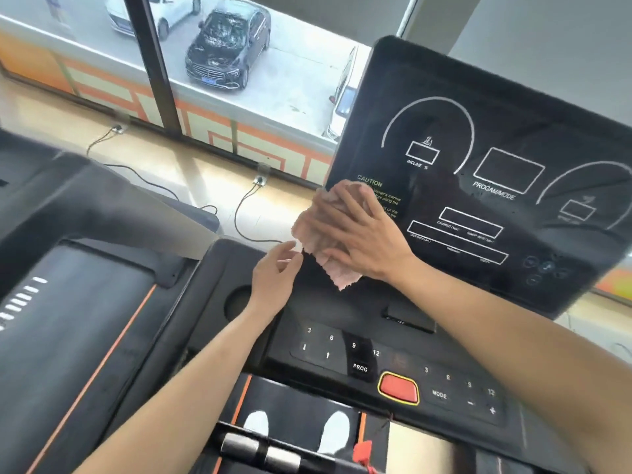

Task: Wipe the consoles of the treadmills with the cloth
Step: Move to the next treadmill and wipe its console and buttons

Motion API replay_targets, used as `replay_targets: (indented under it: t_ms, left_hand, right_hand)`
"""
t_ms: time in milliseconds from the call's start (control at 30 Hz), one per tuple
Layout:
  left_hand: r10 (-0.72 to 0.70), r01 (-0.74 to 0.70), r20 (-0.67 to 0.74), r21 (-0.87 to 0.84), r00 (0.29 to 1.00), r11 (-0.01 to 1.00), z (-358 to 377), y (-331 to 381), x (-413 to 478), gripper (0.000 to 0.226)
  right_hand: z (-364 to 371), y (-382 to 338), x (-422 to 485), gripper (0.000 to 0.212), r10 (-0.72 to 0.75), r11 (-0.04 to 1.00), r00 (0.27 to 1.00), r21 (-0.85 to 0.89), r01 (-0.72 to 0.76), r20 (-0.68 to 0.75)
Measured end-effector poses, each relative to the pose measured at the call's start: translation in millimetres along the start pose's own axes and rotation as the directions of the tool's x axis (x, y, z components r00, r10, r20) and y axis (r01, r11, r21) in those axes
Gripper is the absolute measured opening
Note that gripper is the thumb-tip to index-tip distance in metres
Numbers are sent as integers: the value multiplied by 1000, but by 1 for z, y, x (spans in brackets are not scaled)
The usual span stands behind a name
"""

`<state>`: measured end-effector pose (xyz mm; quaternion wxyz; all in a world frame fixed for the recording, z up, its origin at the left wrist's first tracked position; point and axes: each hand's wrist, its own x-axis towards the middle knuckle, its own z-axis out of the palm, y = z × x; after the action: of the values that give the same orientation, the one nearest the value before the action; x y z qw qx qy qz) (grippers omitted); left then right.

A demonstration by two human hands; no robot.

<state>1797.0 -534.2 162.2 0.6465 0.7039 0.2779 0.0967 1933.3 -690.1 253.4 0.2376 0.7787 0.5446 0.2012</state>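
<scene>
Right hand [362,241]: fingers straight, spread, pressed flat on cloth [337,273] against console's [513,107] lower-left corner. Left hand [273,278]: fingers relaxed, apart, empty, hovered just beside cloth, above cup holder [239,302].

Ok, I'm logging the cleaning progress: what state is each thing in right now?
display: dark, unlit.
cloth: bunched, pressed against the display's lower left corner.
right hand: fingers straight, pressing the cloth.
left hand: open, holding nothing, beside the cloth.
power cord: plugged into floor socket.
</scene>
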Motion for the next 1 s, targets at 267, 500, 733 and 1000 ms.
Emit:
replay_targets:
  t_ms: [267, 500, 733, 1000]
  left_hand:
    - [56, -59, -54, -57, 997, 997, 15, -1, -21, 33]
    - [60, -60, -101, 0, 993, 998, 21, -1, -24, 35]
    - [84, -76, -85, 84, 993, 994, 24, -5, -31, 45]
    - [90, -64, -151, 169, 984, 984, 36, 0, -36, 48]
  right_hand:
    - [-24, 52, 17, 72, 115, 993, 991, -5, -115, -65]
    - [-62, 111, 31, 73, 315, 949, 937, 58, -310, -150]
    - [-74, 155, 26, 74, 453, 891, 870, 90, -444, -193]
    - [-27, 91, -18, 80, 290, 957, 941, 40, -287, -174]
